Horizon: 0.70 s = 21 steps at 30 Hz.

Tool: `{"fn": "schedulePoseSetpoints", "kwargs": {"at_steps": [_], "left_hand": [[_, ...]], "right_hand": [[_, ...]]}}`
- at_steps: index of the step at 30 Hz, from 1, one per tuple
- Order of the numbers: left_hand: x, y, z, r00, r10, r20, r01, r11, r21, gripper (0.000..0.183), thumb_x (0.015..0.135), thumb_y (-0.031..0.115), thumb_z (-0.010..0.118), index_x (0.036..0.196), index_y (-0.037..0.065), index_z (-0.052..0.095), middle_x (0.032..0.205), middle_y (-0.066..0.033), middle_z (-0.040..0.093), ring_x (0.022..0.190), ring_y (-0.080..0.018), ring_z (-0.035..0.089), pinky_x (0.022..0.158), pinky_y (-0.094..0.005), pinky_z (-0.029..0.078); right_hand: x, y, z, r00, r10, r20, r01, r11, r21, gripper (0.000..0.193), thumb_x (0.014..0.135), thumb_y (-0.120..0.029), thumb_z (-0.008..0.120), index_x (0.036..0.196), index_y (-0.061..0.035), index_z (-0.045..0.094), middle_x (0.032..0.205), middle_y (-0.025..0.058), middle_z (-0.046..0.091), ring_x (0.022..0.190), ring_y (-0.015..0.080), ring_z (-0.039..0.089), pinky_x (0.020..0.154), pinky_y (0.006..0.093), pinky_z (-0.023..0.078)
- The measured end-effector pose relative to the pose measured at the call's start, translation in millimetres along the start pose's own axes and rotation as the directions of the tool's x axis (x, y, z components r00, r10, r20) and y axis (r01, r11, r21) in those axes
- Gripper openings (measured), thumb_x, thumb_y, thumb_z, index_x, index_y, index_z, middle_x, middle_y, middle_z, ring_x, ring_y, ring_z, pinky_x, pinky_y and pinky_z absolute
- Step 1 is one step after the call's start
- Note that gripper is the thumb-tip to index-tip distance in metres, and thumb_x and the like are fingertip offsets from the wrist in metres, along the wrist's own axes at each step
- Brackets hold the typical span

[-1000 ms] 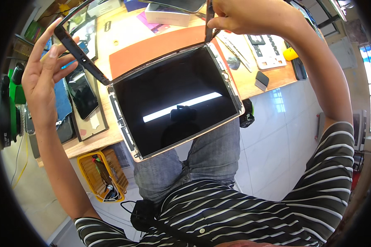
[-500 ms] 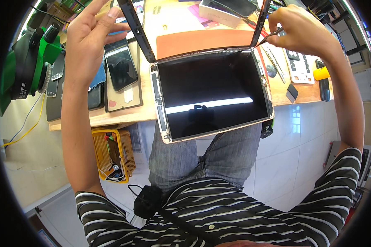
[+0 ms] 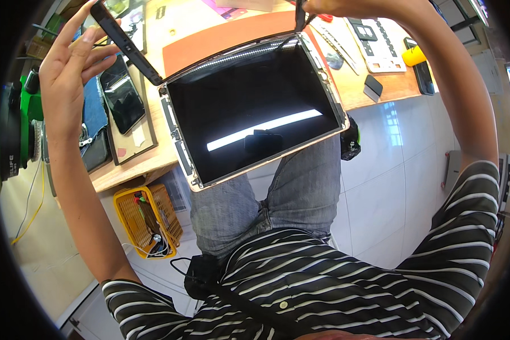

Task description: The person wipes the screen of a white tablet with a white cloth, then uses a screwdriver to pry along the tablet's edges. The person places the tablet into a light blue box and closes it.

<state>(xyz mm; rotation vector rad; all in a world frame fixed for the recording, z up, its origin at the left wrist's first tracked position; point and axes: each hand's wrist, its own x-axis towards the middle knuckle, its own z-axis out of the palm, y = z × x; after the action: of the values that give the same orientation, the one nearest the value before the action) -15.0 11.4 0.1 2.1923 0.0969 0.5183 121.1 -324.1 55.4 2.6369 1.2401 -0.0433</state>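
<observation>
An opened tablet leans from the table edge over my lap, its black screen [image 3: 255, 107] inside a pale gold frame. A see-through glass panel with black borders [image 3: 127, 45] stands raised from the tablet's far edge. My left hand [image 3: 68, 79] grips this panel's left border, thumb and fingers partly spread along it. At the panel's right border, near the tablet's far right corner, my right hand [image 3: 345, 7] is closed on dark, thin-tipped tweezers [image 3: 308, 22]. The upper part of that hand is cut off by the picture's edge.
Under the tablet's far side lies an orange mat [image 3: 178, 55]. A black phone [image 3: 122, 93] rests in a tray at left, beside a green device [image 3: 31, 107]. A yellow basket [image 3: 173, 221] stands below the table. Right are a white plate [image 3: 388, 62] and a yellow object [image 3: 413, 56].
The view has shifted, so the tablet and both hands appear further left and higher or tilted. My right hand has moved partly out of the top edge; both grips look the same.
</observation>
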Motion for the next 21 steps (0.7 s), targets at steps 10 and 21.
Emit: {"fn": "schedulePoseSetpoints", "kwargs": {"at_steps": [10,21], "left_hand": [[-2.1,-1.4,-3.8,0.996,0.074,-0.050,-0.074,0.997,0.003,0.041,0.106,0.029,0.059,0.142,0.010,0.063,0.111,-0.0122,0.075,0.098,-0.0178,0.075,0.088,-0.0290,0.061],[-44.8,35.3,-3.2,0.980,0.195,-0.048,-0.198,0.978,-0.064,0.022,0.099,0.016,0.072,0.116,0.003,0.078,0.100,-0.0018,0.078,0.084,-0.0069,0.068,0.079,-0.0219,0.056]], "right_hand": [[-9.0,-19.3,-7.0,0.989,0.135,0.055,-0.133,0.991,-0.030,0.029,0.084,-0.022,0.068,0.091,0.0044,0.076,0.089,0.0256,0.074,0.084,0.0399,0.074,0.074,0.0470,0.059],[-91.8,13.1,38.7,0.893,0.252,-0.373,-0.088,0.910,0.404,0.035,0.092,-0.027,0.073,0.081,0.0064,0.070,0.061,0.0114,0.059,0.054,0.0169,0.053,0.054,0.0343,0.040]]}}
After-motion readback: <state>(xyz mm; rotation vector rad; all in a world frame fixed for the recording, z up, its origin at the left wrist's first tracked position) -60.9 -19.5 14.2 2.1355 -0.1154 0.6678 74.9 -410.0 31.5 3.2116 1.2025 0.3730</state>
